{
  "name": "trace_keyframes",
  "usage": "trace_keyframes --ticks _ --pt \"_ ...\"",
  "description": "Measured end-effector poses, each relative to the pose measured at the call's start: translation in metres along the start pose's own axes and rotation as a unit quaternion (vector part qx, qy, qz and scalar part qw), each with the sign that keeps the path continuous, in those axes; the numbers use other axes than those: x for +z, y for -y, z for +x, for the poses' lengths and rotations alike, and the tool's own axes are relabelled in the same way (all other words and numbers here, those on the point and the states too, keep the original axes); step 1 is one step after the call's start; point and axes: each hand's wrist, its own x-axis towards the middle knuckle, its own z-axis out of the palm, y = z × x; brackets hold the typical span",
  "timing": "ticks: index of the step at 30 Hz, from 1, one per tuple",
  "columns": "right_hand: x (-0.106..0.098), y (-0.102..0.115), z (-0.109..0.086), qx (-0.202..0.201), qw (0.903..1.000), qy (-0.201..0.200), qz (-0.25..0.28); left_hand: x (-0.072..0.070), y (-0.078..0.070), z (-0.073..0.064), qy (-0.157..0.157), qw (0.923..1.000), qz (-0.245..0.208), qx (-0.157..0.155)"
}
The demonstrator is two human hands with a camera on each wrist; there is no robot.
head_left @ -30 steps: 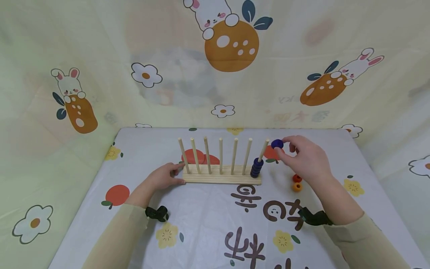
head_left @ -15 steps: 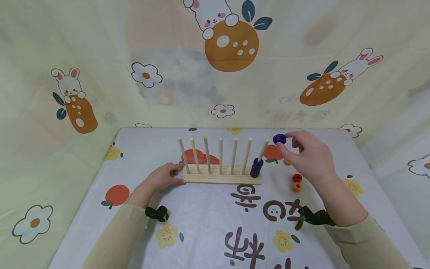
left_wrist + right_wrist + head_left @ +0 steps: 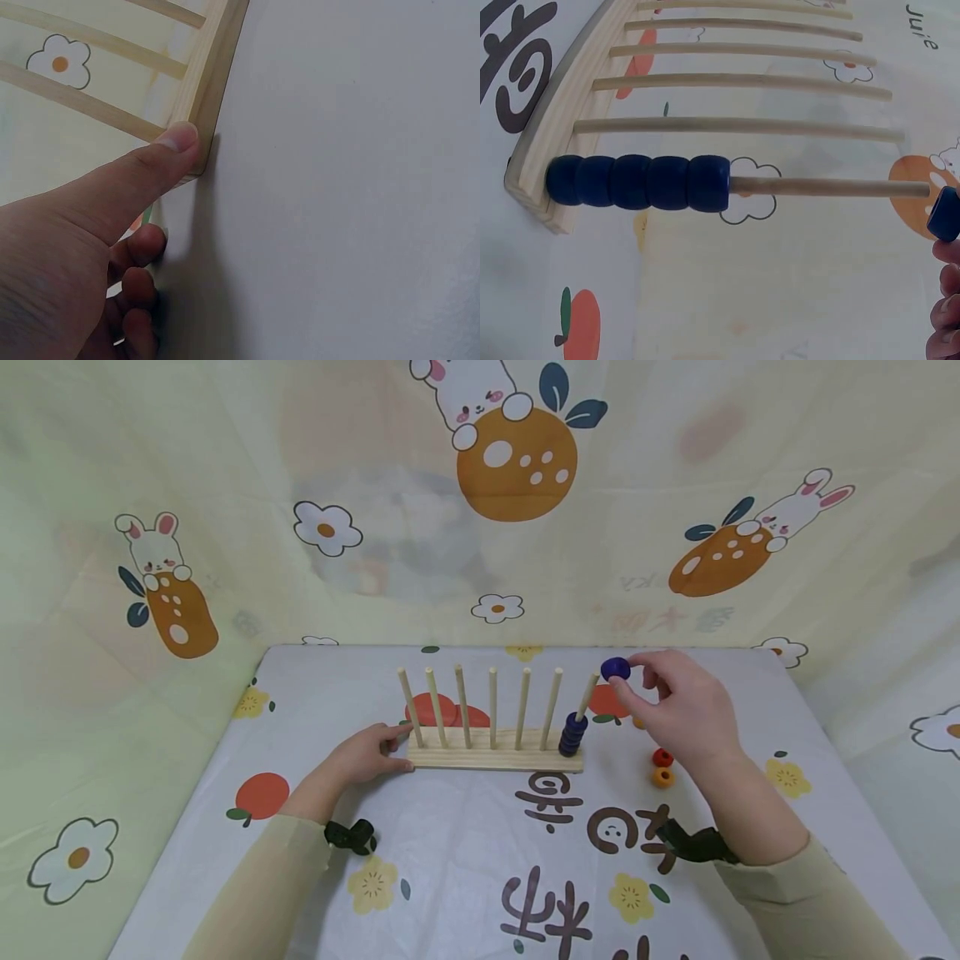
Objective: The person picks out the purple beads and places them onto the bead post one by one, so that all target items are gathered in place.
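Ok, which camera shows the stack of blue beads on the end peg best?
The right wrist view: the stack of blue beads lies large and unobstructed across it, so all five can be counted along the peg. The head view shows the stack smaller, harder to count. The left wrist view shows none of it.

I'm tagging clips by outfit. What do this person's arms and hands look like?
The left sleeve and right sleeve are long, pale beige and plain. A black, strap-like piece shows at the left wrist and another at the right. Both hands are ungloved; no rings or cables show.
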Motion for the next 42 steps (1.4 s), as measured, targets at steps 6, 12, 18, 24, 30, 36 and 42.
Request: trace_keyframes --ticks 6,12,18,24,30,36,42 --pt "0.004 0.003 0.002 0.012 0.9997 0.021 0.002 0.0 0.0 0.0 0.001 1.0 -0.004 -0.001" --pt "0.007 0.006 0.003 0.023 0.9989 0.04 0.004 0.0 0.001 0.001 0.0 1.0 -0.002 0.0" --pt "0.008 0.009 0.004 0.025 0.9987 0.043 0.011 0.0 0.001 0.001 0.0 1.0 -0.002 0.001" --pt "0.01 0.01 0.005 0.026 0.9985 0.048 0.005 0.0 0.0 0.001 0.001 1.0 -0.003 0.002" --pt "0.012 0.01 0.004 0.017 0.9987 0.048 0.004 0.0 0.001 0.001 0.002 1.0 -0.002 0.002" --pt "0.013 0.01 0.004 0.014 0.9985 0.053 0.002 0.0 0.002 0.001 0.0 1.0 -0.004 0.009" --pt "0.012 0.01 0.003 0.009 0.9986 0.052 -0.001 0.001 0.003 0.001 -0.001 1.0 -0.002 0.009"
